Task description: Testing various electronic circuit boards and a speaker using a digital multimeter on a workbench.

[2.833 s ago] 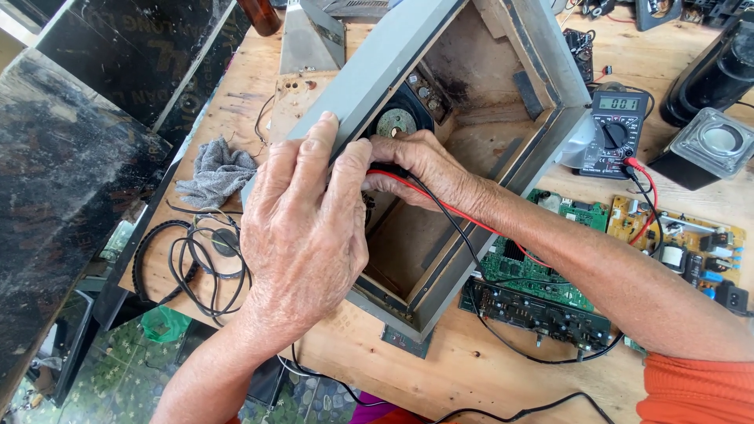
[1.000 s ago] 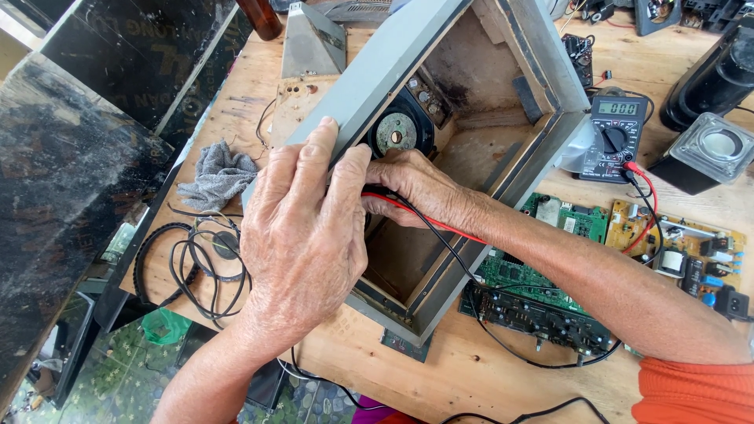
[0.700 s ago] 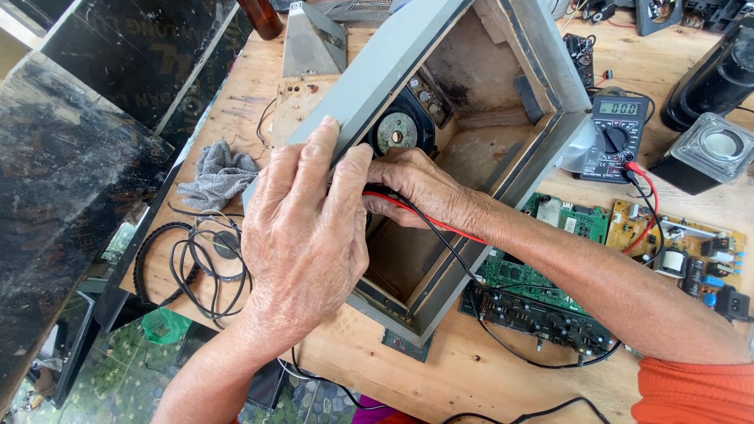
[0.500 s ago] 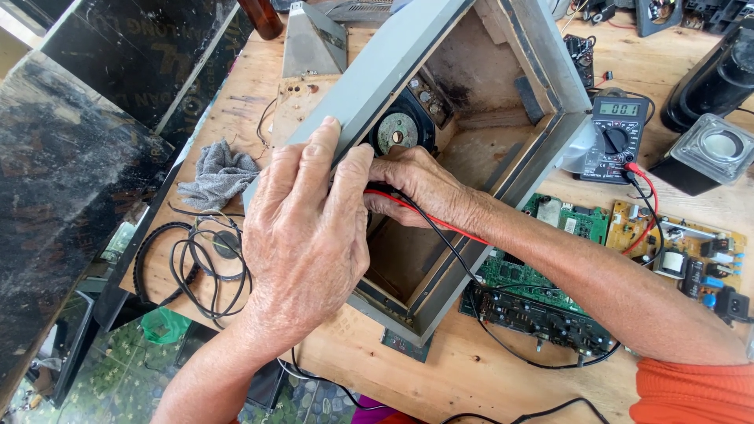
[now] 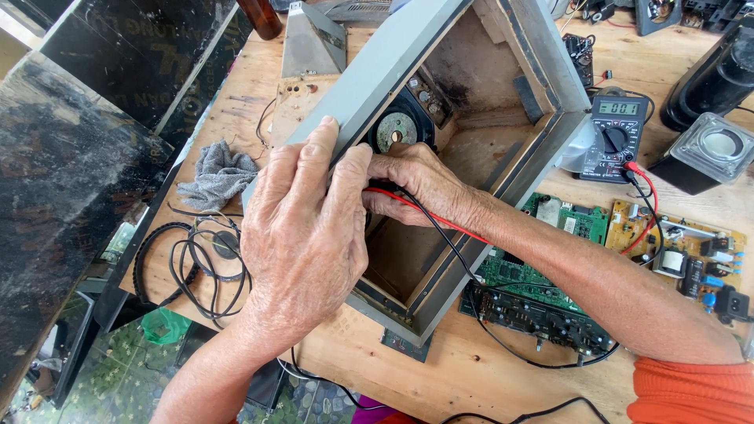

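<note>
Gripping the grey edge of an open speaker cabinet [image 5: 487,102], the left hand [image 5: 302,228] lies nearest the camera, palm down, fingers curled over the cabinet's side wall and holding it tilted on the counter [image 5: 440,373]. Just behind it the right hand [image 5: 416,184] reaches inside the box, fingers pinched around the red and black test leads [image 5: 440,224] at a spot close under the back of the speaker driver [image 5: 395,129]; the probe tips themselves are hidden by the fingers, so whether they touch a terminal cannot be told. As a judgement, the work sits midway: the cabinet is already opened and bare inside, the leads are plugged into the digital multimeter [image 5: 616,137], which is switched on and showing a reading, while the loose boards suggest reassembly is not yet begun.

Beside the right forearm, a green circuit board [image 5: 550,259] and a dark board strip [image 5: 538,318] lie flat next to the cabinet, with a yellowish power board [image 5: 679,247] further right. To the left rest a coil of black cables [image 5: 196,263] and, beyond it, a crumpled grey rag [image 5: 220,177]. Farther back stand a small clear-faced speaker [image 5: 715,153] and a grey metal wedge [image 5: 310,43]. The counter is raw plywood, scuffed and stained; dark weathered panels [image 5: 71,157] flank its left edge, and patterned floor tiles show below.
</note>
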